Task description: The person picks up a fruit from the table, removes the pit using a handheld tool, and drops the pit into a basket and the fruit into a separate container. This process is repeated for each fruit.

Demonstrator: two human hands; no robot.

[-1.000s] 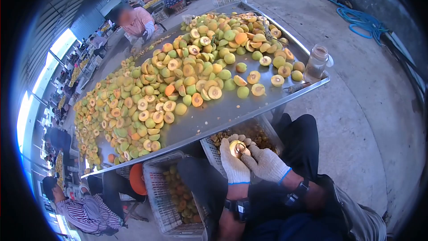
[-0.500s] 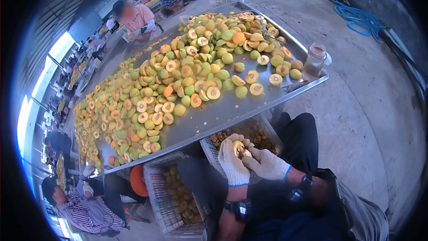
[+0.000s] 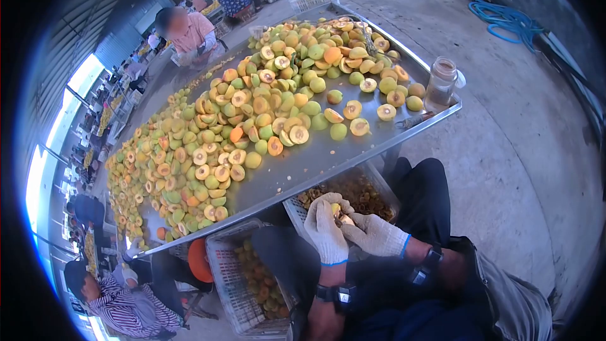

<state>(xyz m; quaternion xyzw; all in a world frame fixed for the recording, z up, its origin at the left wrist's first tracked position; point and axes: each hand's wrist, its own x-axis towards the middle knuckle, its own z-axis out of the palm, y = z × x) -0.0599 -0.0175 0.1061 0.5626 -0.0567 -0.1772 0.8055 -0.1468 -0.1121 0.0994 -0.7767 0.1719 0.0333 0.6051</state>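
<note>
Gloved, my left hand (image 3: 326,227) is closed around a halved yellow fruit (image 3: 336,209), over a crate of brown scraps (image 3: 372,197). My right hand (image 3: 374,232), gloved too, meets it from the right with fingers pressed together at the fruit; what exactly they grip is too small to make out. Beyond both hands is a metal table (image 3: 284,173) with a large heap of halved green and orange fruit (image 3: 221,126) on it.
A clear jar (image 3: 440,85) stands at the table's right corner. A crate of fruit (image 3: 240,290) is on the floor at lower left. A co-worker in stripes (image 3: 136,309) sits left; another person (image 3: 189,31) is across the table. A blue hose (image 3: 505,22) lies behind.
Both hands stay together, and less of the fruit shows between them. The co-worker in stripes has shifted posture. The view has moved slightly.
</note>
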